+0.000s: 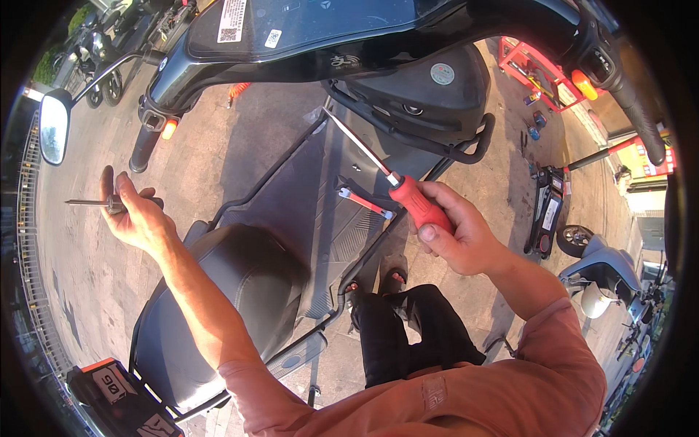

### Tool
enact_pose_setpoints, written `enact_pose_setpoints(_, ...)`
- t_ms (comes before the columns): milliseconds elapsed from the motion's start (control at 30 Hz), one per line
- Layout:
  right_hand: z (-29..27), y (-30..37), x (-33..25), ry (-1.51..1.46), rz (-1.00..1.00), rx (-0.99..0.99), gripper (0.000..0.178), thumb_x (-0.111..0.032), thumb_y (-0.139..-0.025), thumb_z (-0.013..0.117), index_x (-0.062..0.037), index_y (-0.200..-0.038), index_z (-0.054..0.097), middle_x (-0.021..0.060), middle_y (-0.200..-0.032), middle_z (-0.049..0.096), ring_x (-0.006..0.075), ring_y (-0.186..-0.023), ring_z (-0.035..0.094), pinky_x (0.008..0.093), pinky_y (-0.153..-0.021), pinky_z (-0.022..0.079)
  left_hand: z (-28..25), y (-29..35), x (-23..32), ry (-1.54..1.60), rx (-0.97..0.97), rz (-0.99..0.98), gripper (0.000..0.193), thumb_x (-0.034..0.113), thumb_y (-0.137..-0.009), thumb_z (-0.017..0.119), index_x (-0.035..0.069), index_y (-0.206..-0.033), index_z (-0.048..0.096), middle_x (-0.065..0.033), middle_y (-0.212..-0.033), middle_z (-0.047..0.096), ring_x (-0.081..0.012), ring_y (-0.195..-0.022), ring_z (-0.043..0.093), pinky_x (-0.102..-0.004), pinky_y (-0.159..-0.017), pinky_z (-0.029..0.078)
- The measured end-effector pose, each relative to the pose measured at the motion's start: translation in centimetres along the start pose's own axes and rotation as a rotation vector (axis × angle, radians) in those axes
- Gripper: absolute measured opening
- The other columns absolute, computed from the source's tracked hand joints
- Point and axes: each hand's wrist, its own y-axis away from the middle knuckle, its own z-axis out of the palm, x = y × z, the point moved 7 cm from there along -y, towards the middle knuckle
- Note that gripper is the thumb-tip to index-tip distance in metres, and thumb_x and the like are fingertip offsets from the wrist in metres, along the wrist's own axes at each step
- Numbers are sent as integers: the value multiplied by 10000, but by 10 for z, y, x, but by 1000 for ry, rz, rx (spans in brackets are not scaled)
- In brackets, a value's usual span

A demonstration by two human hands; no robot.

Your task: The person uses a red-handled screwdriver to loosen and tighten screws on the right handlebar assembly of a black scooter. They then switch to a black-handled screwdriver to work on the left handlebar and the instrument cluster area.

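Head view: right hand (459, 237) grip is clenched on a red-handled screwdriver (419, 204) above the scooter footboard (320, 197). Left hand (138, 215) grasps a metal-tipped tool (95, 203) left of the footboard, over paved ground (226, 153); a small red wrench (364, 202) lies on the footboard.

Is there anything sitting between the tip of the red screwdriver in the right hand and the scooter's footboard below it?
Nothing visible blocks it. The right hand grips the red screwdriver, its shaft angled up over the footboard. A small red-handled wrench lies on the footboard beside the handle, not under the tip. The left hand holds another tool off to the side.
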Motion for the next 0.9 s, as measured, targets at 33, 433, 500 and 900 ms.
enact_pose_setpoints(33,-1,-5,6,11,-39,5,580,-238,-985,558,40,-1443,336,62,-948,560,83,-709,528,243,-621,447,6,-9,0,-13,-34,21,341,161,-914,666,70,-1242,654,-70,-885,687,-72,-517,556,-168,-433,365)
enact_pose_setpoints(433,30,-101,74,175,-432,43,452,-113,-975,548,-9,-1396,419,24,-971,558,38,-765,490,212,-704,443,63,-33,-28,79,-437,57,324,270,-957,630,92,-1226,669,-58,-974,730,-59,-627,560,-211,-499,411)
enact_pose_setpoints(500,33,-113,79,227,-482,89,432,-73,-956,568,-18,-1369,452,16,-986,555,57,-812,501,226,-764,444,63,-31,-29,37,-460,90,356,294,-955,636,109,-1259,652,-47,-905,707,-72,-532,513,-217,-434,359)
enact_pose_setpoints(900,52,-148,55,317,-749,299,482,-156,-900,660,-43,-1334,483,133,-1088,655,188,-940,651,322,-847,509,61,-31,-20,32,-561,262,402,348,-912,687,88,-1218,661,-21,-818,662,-67,-549,517,-218,-465,400)
